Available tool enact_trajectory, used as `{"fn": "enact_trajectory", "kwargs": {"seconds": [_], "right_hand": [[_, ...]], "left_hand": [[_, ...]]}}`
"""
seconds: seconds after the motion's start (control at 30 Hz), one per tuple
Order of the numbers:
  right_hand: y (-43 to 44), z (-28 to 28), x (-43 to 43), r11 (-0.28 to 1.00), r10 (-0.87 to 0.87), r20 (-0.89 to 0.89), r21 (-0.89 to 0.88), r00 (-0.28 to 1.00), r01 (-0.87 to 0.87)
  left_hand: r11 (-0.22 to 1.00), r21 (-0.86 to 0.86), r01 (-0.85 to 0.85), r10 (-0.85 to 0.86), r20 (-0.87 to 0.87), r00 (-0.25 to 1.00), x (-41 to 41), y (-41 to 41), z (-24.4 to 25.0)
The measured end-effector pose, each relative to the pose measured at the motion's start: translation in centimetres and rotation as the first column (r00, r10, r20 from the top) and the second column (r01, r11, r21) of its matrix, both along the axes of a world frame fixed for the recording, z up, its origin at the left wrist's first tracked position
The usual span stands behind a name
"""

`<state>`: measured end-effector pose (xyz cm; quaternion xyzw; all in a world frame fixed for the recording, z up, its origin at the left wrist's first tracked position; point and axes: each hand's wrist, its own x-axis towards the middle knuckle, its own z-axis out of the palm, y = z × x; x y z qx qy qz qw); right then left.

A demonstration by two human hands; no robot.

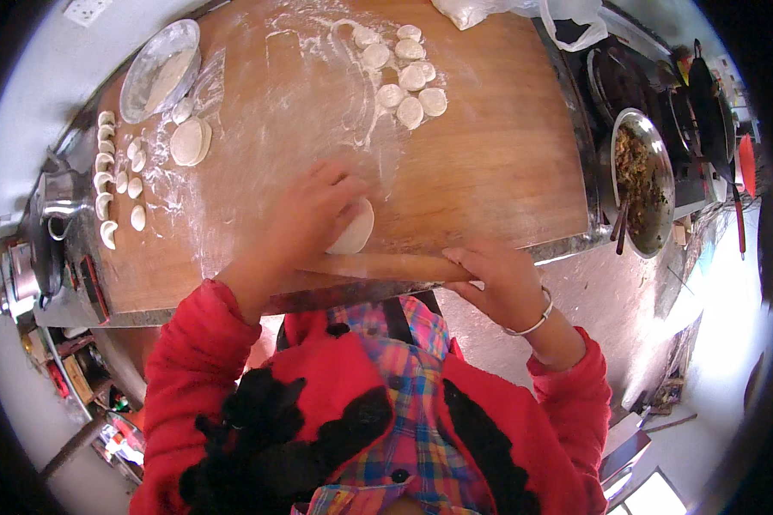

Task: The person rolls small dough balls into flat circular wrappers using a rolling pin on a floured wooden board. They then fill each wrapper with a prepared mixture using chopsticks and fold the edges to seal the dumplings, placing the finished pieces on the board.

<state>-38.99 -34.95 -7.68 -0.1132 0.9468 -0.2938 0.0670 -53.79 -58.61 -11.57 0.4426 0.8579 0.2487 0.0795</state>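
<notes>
My right hand (497,278) grips the right end of a wooden rolling pin (393,266), which lies along the near edge of a floured wooden board (489,174). My left hand (325,199) is motion-blurred, with its fingers on the upper left edge of a thin round dough wrapper (354,233). That wrapper lies flat just beyond the pin, partly covered by the hand. Farther off, several flattened dough discs (410,78) sit in loose flour. To the left is a small stack of rolled wrappers (188,141).
A metal bowl of flour (161,80) stands at the far left. A row of crescent dumplings (103,177) and small dough pieces (135,188) lie along the left side. At right, a steel bowl of filling (641,183) holds utensils. A plastic bag (483,9) sits at the back.
</notes>
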Motion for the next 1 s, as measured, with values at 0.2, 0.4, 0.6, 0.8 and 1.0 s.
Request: {"fn": "enact_trajectory", "kwargs": {"seconds": [0.2,0.4,0.6,0.8,1.0], "right_hand": [[-1.4,-1.2,1.7,0.984,-0.085,-0.013,-0.155,0.996,0.082],[-2.3,-2.2,0.3,0.978,-0.145,0.051,-0.142,0.988,0.151],[-2.2,-0.7,-1.2,0.982,-0.156,0.126,-0.082,0.98,0.167],[-1.6,-2.7,1.4,0.977,-0.172,-0.006,-0.132,0.985,0.17],[0.1,-2.1,-2.6,0.964,-0.227,-0.067,-0.159,0.972,0.214]], "left_hand": [[0.821,-0.381,-0.425,0.523,0.206,0.827,2.0,-5.4,2.4],[0.921,-0.111,-0.373,0.33,-0.283,0.9,1.6,-6.4,-1.8],[0.936,-0.064,-0.346,0.32,-0.257,0.912,-0.6,-5.6,-2.2],[0.944,-0.125,-0.307,0.264,-0.274,0.925,2.8,-6.2,-1.2],[0.922,0.023,-0.387,0.354,-0.458,0.816,-4.4,-2.2,-2.5]]}}
